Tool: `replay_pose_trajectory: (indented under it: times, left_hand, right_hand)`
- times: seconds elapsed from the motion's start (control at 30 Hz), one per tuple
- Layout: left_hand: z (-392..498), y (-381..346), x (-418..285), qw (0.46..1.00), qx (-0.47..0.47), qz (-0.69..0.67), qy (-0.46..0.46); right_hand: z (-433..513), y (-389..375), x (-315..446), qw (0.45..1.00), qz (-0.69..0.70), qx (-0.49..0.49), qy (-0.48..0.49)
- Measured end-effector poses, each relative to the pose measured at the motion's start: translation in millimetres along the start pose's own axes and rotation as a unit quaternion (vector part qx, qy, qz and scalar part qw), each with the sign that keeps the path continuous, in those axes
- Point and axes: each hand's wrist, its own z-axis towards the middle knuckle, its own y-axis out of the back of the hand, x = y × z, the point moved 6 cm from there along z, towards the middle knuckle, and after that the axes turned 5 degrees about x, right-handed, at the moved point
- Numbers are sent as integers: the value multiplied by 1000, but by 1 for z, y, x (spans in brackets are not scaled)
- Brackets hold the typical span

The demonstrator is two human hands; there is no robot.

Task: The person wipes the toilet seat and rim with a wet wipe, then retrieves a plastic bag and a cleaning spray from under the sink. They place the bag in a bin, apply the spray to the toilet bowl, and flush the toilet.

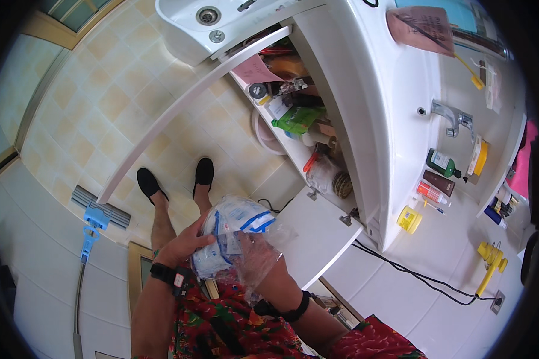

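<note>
In front of my body is a clear plastic bag (276, 235) holding white soft packets with blue edging (240, 215). My left hand (186, 242) grips the bag's left side, thumb on top and fingers around the far side. On the other side, my right hand (260, 256) shows through the clear film, apparently inside the bag's mouth against the packets. Its fingertips are partly hidden, so whether it grips anything is unclear. Beyond the bag, an open vanity cabinet (323, 161) has its near white door (321, 238) swung out below the right side.
A second cabinet door (193, 107) juts across the tiled floor. Inside the cabinet lie a green packet (298, 119) and a tape roll (257, 90). Bottles stand near the faucet (451, 116). Black cables (413, 269) run along the wall; a mop (94, 220) leans left.
</note>
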Motion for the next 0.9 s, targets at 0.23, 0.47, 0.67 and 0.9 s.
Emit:
replay_pose_trajectory:
  times: [0.23, 0.47, 0.67, 0.9]
  left_hand:
    - [-4, 5, 12, 999, -22, -14, 28]
    - [-5, -3, 9, 995, 10, -95, 6]
    - [-3, 1, 12, 994, -5, -107, -6]
    - [-15, 22, 0, 994, -62, -90, -24]
  right_hand:
    - [0, -5, -13, 997, 3, -56, 46]
    - [-23, 19, -3, 993, -13, -93, 74]
    - [-65, 66, -32, 950, 220, -216, 42]
    - [-120, 71, -128, 849, 410, -313, -116]
